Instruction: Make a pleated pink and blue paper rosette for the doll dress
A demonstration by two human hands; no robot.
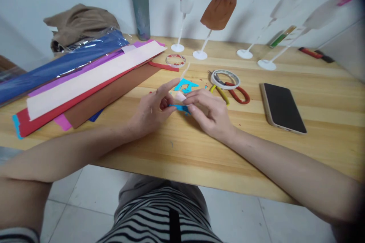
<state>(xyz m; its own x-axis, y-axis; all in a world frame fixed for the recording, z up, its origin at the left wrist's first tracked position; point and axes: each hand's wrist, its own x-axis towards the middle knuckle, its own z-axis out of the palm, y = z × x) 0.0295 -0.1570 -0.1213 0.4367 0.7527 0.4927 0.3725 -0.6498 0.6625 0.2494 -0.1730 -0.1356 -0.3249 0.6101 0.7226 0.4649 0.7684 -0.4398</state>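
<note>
A small pale pink piece of crepe paper (180, 97) is held up between my two hands, just above the table. My right hand (210, 113) pinches its right end with thumb and fingertips. On the other side, my left hand (152, 111) has its curled fingers at the paper's left end, with the index finger raised away from the thumb; its exact grip is partly hidden. Bright blue paper scraps (186, 85) lie behind and beneath the hands, one with cut-out gaps. Tiny red bits are scattered near them.
Rolls of clear tape (174, 60) and white tape (225, 79), red-handled scissors (242, 97) and yellow-handled pliers (222, 95) lie behind my hands. A phone (283, 107) rests rightward. Folded coloured paper (94, 79) fills the left. Wrapped shapes on white stands (200, 55) and a bottle (140, 7) stand behind.
</note>
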